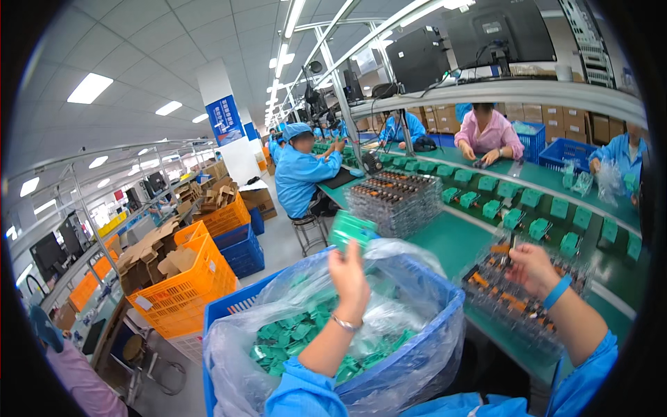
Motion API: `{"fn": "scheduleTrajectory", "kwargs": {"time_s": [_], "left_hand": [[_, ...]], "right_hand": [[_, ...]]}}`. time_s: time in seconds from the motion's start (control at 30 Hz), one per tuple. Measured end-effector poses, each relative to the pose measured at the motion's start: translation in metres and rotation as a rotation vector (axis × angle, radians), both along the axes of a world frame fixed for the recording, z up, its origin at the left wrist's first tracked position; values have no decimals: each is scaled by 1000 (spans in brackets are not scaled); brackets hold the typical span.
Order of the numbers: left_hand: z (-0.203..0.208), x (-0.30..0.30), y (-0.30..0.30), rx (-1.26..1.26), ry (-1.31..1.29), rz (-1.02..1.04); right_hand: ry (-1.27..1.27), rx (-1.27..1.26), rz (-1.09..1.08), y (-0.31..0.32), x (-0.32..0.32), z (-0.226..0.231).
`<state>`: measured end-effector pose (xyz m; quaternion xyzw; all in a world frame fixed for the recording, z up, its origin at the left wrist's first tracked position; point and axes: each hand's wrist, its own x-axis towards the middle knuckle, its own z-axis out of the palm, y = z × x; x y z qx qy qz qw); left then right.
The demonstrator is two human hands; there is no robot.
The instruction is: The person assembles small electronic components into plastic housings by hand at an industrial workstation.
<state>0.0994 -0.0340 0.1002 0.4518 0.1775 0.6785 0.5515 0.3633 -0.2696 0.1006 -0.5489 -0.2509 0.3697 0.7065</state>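
My left hand (349,281) is raised over a blue crate, its fingers closed on a green plastic piece (352,229) that is slightly blurred. Below it, many loose green plastic pieces (295,333) lie in the clear bag (240,347) lining the blue crate (451,309). On the right, my right hand (533,271) pinches a small, thin dark part (513,242), whose kind I cannot make out. That hand is just above a clear plastic tray (479,309) of black and orange parts, at the near edge of the green bench.
A stack of clear trays (396,198) stands farther along the bench. Rows of green pieces (538,228) sit on the line beyond. Orange crates (184,281) with cardboard stand left. Co-workers sit at the benches, one in blue (302,181), one in pink (497,132).
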Motion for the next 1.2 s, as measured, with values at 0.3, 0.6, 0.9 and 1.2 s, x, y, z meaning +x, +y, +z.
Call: {"fn": "scheduleTrajectory", "kwargs": {"time_s": [0.3,0.6,0.9,1.2], "left_hand": [[-26,119,-114,-293,240,-989],[-60,162,-122,-20,391,-813],[-76,173,-123,-68,393,-869],[-72,169,-125,-93,419,-939]], "right_hand": [[-61,119,-85,-54,21,8],[-700,94,-215,-50,40,-14],[-863,9,-208,-31,58,-38],[-403,-10,28,-23,74,-63]]}}
